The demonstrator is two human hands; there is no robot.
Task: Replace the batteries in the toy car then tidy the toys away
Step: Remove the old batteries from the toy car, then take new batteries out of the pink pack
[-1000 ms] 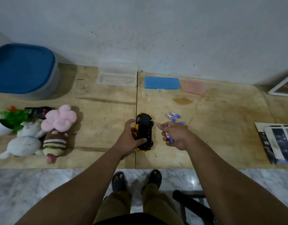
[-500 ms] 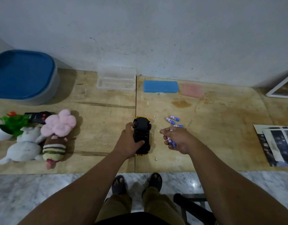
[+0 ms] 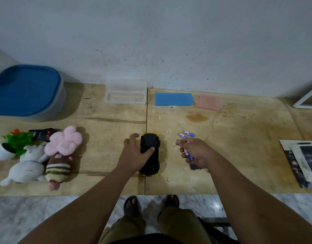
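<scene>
The toy car [image 3: 151, 161] lies upside down on the wooden table [image 3: 239, 138], black underside up with a yellow body showing at both ends. My left hand [image 3: 134, 155] grips it from the left, thumb across the underside. My right hand [image 3: 194, 152] hovers just right of the car, fingers curled around blue-and-white batteries [image 3: 187, 153]. Two more loose batteries [image 3: 187, 134] lie on the table beyond that hand. A small dark piece [image 3: 194, 167] lies under my right wrist.
Left of the car lie a pink plush [image 3: 63, 145], a striped plush [image 3: 57, 171], a white plush [image 3: 26, 168], a small potted plant [image 3: 12, 145] and a black remote [image 3: 42, 134]. A blue-lidded tub [image 3: 26, 92], clear box [image 3: 125, 93], blue case [image 3: 173, 99] and pink lid [image 3: 209, 103] line the wall. Papers [image 3: 303, 161] lie right.
My left hand has shifted its grip on the car, the thumb now lying over the underside. My right hand stays beside it with the batteries. The camera tilted slightly.
</scene>
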